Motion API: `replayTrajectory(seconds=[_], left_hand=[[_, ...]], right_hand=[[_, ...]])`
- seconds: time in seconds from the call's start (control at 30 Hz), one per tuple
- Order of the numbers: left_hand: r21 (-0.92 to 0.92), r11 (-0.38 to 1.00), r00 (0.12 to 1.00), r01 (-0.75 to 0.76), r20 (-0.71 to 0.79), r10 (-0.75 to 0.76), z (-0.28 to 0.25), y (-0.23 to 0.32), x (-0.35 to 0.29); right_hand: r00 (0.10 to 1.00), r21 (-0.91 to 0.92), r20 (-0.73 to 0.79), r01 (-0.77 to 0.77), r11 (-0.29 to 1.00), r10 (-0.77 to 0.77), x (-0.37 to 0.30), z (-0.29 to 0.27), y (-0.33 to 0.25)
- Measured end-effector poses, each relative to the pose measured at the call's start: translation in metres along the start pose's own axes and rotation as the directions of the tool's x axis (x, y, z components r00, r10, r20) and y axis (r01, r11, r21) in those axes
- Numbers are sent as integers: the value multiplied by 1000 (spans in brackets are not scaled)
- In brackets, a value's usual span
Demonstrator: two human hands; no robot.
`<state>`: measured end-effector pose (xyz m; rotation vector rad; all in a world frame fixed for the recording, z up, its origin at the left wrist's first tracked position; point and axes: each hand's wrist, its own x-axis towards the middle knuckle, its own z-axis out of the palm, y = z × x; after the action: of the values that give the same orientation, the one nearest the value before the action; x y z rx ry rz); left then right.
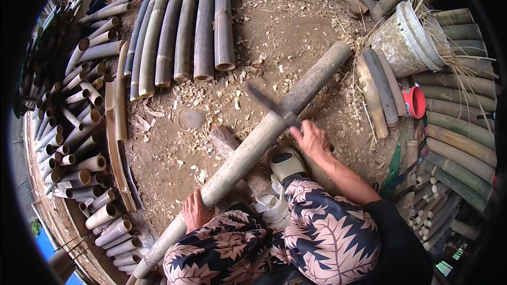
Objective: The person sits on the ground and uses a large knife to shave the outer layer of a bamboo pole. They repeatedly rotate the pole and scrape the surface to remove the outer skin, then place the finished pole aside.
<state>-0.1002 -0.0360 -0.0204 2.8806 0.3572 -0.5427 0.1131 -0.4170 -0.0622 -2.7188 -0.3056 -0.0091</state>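
A long, thick bamboo pole (245, 150) slants from the lower left, beside my legs, up to the far right. My left hand (196, 212) is closed round its near part, close to my left knee. In my right hand (315, 141) is a machete (266, 100), its handle mostly hidden by the fingers. The dark blade lies across the pole beyond its middle and is slightly blurred; whether it touches the surface I cannot tell. Beneath the pole, a short log (224, 141) rests on the ground.
Split or whole bamboo lengths (203, 31) lie in a row at the far left. Stacked bamboo tubes (84, 177) line the left side. To the right are short wood pieces (374, 92), a dirty white bucket (404, 42), a red container (413, 102) and more bamboo (459, 121). Chips litter the dirt ground (285, 26).
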Motion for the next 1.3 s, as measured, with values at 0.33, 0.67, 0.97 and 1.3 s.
replayTrajectory(seconds=[0.33, 0.67, 0.97, 1.3], left_hand=[[-166, 983, 963, -75, 246, 115, -31, 42, 47], [-275, 961, 831, 8, 536, 146, -44, 57, 78], [-560, 827, 733, 54, 584, 348, -14, 28, 87], [-526, 837, 738, 152, 624, 258, -21, 48, 91]], right_hand=[[992, -42, -29, -127, 991, 126, 34, -1, 31], [963, 1, 51, -264, 964, 264, 64, -4, 54], [971, 25, 162, -184, 983, 177, 63, -2, 64], [925, 13, 250, -298, 954, 286, 86, -7, 63]])
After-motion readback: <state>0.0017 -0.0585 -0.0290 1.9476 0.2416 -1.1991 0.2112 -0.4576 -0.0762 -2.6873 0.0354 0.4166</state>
